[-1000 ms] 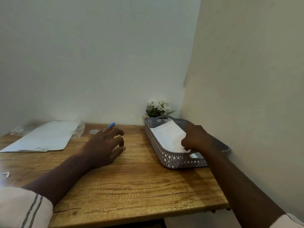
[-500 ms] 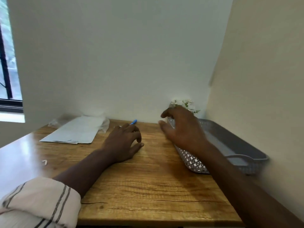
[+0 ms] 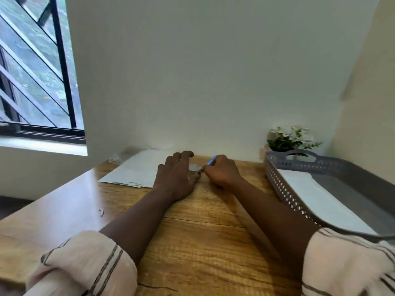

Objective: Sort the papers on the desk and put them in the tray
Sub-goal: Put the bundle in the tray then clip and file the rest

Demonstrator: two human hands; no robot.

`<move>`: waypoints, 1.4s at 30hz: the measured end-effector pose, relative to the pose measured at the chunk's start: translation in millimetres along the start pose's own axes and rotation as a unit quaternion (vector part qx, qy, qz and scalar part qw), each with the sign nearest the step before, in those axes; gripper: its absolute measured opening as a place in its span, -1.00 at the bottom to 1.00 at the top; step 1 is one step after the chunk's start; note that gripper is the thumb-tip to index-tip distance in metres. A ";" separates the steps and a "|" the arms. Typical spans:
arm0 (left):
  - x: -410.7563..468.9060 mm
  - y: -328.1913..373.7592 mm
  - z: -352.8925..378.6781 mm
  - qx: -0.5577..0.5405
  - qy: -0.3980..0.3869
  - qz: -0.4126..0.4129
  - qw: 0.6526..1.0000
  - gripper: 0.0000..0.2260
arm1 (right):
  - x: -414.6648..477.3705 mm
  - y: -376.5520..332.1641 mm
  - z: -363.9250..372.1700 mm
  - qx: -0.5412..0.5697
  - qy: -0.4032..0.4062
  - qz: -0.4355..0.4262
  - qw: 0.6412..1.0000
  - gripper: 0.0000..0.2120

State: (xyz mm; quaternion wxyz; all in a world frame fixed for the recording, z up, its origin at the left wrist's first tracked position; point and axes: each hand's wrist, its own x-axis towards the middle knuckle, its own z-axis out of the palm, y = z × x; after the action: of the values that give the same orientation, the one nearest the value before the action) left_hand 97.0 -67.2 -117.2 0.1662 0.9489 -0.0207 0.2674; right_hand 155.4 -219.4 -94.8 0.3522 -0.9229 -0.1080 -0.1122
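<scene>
The papers (image 3: 136,170) lie stacked at the far left of the desk (image 3: 203,236), near the wall and well apart from the tray (image 3: 286,189) on the right. One sheet (image 3: 310,193) is already in the tray. My left hand (image 3: 175,175) is flat and relaxed, grasping nothing, with its fingers at the stack's right edge. My right hand (image 3: 222,170), just beside it, is curled round a blue pen (image 3: 212,160). There's a small pale round thing (image 3: 194,167) between the hands, can't tell what. Flowers (image 3: 290,137) stand behind the tray. Step in hand, I judge: get the pen clear, then take the next papers. To do it well, I should park the pen off the stack and pin the stack with my left palm. Then slide the top sheets toward me, square the edges and lift two-handed so nothing fans out. Carry low and lay them flush on the sheet.
</scene>
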 end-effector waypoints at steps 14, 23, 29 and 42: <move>24.9 -15.3 12.3 -0.099 0.004 -0.033 0.995 -0.79 | 69.4 1.2 24.5 -0.005 -0.003 0.073 0.997 -0.78; 13.2 -3.9 -0.7 -0.268 -0.040 0.025 0.962 -0.66 | 11.8 -9.1 -24.4 -0.086 0.031 0.049 0.995 -0.79; -13.0 5.3 -16.4 -0.245 -0.052 0.047 0.967 -0.63 | -47.7 1.8 -52.2 -0.192 0.007 0.011 0.981 -0.81; -18.5 -5.1 -12.5 -0.220 -0.038 0.076 0.972 -0.69 | -1.3 -2.1 -25.8 -0.203 0.020 0.080 0.976 -0.82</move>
State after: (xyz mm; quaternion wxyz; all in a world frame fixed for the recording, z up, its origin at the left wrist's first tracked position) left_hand 75.5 -59.2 -118.2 0.3492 0.8943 -0.1573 0.2315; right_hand 150.1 -235.4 -75.1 0.1674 -0.9784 -0.0020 -0.1215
